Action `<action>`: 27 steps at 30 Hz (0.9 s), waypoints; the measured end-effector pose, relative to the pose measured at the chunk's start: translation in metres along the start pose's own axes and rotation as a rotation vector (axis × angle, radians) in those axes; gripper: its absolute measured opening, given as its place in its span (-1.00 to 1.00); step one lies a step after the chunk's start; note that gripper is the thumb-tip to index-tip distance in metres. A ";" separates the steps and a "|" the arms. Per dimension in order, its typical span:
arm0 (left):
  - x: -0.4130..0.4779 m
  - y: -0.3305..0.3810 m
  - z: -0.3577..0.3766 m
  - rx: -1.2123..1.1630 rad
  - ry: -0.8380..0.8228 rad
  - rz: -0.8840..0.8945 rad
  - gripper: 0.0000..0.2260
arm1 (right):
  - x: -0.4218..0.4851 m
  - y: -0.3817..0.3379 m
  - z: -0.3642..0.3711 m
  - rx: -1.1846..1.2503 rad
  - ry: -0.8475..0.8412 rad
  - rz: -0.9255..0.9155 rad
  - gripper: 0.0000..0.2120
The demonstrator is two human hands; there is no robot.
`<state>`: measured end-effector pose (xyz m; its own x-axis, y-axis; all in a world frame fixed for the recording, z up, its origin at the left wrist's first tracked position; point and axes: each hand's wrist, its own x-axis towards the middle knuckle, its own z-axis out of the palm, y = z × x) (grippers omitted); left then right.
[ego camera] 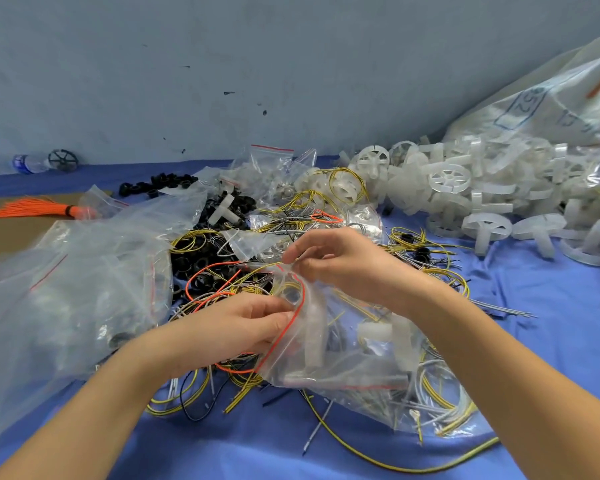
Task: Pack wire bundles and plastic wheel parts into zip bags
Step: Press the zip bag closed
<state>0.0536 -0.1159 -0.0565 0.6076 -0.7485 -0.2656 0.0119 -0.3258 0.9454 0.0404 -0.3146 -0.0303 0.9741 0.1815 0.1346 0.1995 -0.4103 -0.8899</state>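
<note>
While pinched: zip bag (312,327) between hands.

wheel parts (482,199) right, bags (66,271) left

Your large sack (551,98) of white wheel parts (451,178) ran off the right edge; its blue print was blurred, unreadable. Your left fingertips (284,320) were hidden behind the zip bag (312,341) mouth.
</note>
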 end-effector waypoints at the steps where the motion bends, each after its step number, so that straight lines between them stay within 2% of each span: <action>1: 0.000 0.000 0.000 -0.014 0.002 -0.020 -0.79 | 0.000 -0.001 0.001 -0.004 -0.002 -0.004 -0.75; 8: -0.002 -0.003 -0.008 -0.134 -0.039 -0.141 -0.70 | 0.000 0.001 0.007 -0.033 -0.009 -0.024 -0.76; 12: 0.000 -0.003 -0.001 -0.102 0.059 -0.014 -0.72 | 0.002 0.000 0.009 -0.070 -0.008 -0.037 -0.79; 17: -0.005 0.008 0.004 0.118 0.072 0.162 -0.82 | 0.003 -0.005 0.008 -0.086 0.024 -0.065 -0.78; 19: -0.006 0.008 0.005 0.171 0.087 0.185 -0.79 | 0.001 -0.006 0.007 -0.081 0.021 -0.074 -0.78; 22: -0.005 0.007 0.010 0.169 0.108 0.169 -0.81 | 0.000 -0.007 0.004 -0.083 0.006 -0.082 -0.75; 27: -0.003 0.008 0.015 0.072 0.009 0.042 -0.81 | 0.000 -0.004 0.008 -0.120 0.018 -0.096 -0.69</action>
<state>0.0401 -0.1253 -0.0508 0.6133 -0.7575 -0.2238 -0.0712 -0.3352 0.9395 0.0385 -0.3062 -0.0298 0.9516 0.2092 0.2250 0.3015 -0.4958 -0.8144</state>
